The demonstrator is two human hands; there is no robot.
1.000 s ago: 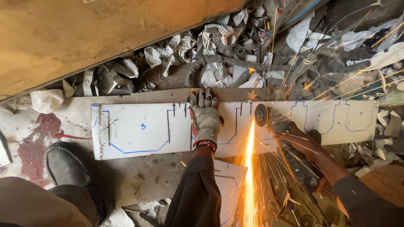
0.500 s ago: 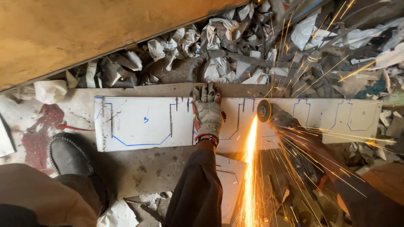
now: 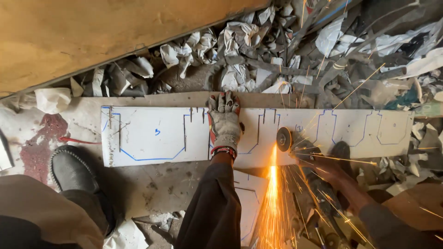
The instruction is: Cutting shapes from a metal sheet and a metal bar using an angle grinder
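the long white metal sheet point(image 3: 152, 143) lies flat on the ground with its long axis running side to side, blue cutting outlines drawn along it. the left hand point(image 3: 224, 122), in a grey work glove with red fingertips, presses palm-down near the sheet's middle, fingers spread flat and pointing toward the far edge, closed on nothing, just pinning the sheet down. just to the right of that glove, the angle grinder point(image 3: 318, 184) has its disc point(image 3: 284, 139) biting into the sheet's near edge, and a stream of orange sparks point(image 3: 272, 198) pours back off the sheet toward the person. the right hand point(image 3: 334, 168) is wrapped around the grinder's body, clamped on it, though sparks and shadow blur the fingers. so the cut sits right of the holding hand, with the disc standing across the sheet's length. a black shoe point(image 3: 71, 169) rests off the sheet's left end, near side. beyond the sheet's far edge lies a heap of crumpled scrap metal point(image 3: 240, 60); i see no containers here.
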